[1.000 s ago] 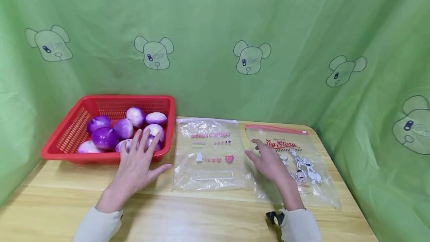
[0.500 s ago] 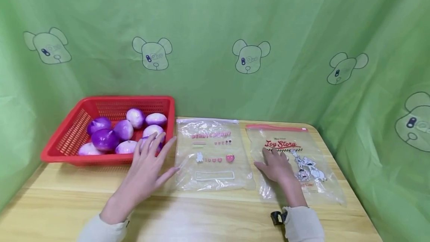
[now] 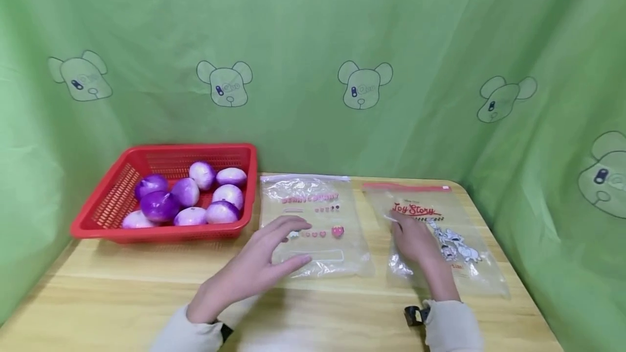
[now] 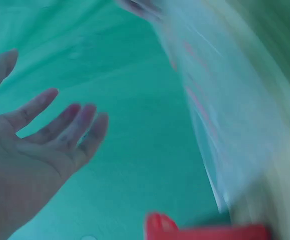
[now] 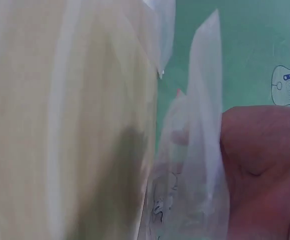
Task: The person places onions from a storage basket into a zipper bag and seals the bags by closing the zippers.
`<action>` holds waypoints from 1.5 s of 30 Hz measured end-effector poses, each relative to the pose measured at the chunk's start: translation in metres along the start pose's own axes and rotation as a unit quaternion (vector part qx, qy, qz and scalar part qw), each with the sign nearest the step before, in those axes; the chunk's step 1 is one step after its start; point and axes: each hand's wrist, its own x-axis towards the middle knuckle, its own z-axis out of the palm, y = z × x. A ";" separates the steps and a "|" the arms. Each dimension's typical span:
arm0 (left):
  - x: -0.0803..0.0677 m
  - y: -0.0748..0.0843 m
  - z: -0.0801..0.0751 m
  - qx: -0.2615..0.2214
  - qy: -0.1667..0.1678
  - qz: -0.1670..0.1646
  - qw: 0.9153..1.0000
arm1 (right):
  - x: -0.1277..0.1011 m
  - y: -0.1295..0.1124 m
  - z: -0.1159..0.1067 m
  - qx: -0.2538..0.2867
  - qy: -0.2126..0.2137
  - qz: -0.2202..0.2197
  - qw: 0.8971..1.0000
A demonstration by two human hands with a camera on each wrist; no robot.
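Observation:
My right hand [image 3: 415, 240] pinches the left edge of a clear zip bag [image 3: 471, 238] with a red slider strip and "Toy Story" lettering. In the right wrist view the film of this bag [image 5: 205, 150] rises in a fold against the hand [image 5: 265, 160], its fingertips partly behind the film. My left hand [image 3: 254, 262] hangs over the lower left part of a second clear zip bag [image 3: 313, 178], which has a pale strip and pink print. Its fingers are spread and loosely bent, holding nothing, as the left wrist view of the hand [image 4: 39, 140] also shows.
A red plastic basket [image 3: 93, 227] stands at the back left, with several purple-and-white onions [image 3: 160, 206] inside. Both bags lie on a wooden table [image 3: 122, 292]. A green curtain [image 3: 293, 15] printed with bear heads encloses the back and sides.
My left hand has moved right, from the basket's front rim to over the pale-strip bag. My right hand has closed on the Toy Story bag's left edge, which is now lifted and creased.

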 end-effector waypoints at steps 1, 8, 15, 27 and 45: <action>0.004 0.004 0.002 -0.041 -0.004 -0.007 0.999 | 0.000 0.001 -0.004 -0.003 0.008 -0.001 1.000; 0.017 0.006 0.009 -0.161 -0.001 -0.071 0.984 | -0.001 -0.012 -0.025 0.017 0.087 -0.056 0.994; 0.017 -0.013 0.015 -0.292 0.017 -0.125 0.948 | -0.016 -0.044 -0.032 0.044 0.145 -0.135 0.979; 0.018 -0.034 0.025 -0.392 0.049 -0.169 0.903 | -0.037 -0.096 -0.020 0.035 0.140 -0.223 0.964; 0.011 -0.062 0.029 -0.535 0.052 -0.320 0.780 | -0.058 -0.137 0.001 -0.020 0.078 -0.376 0.923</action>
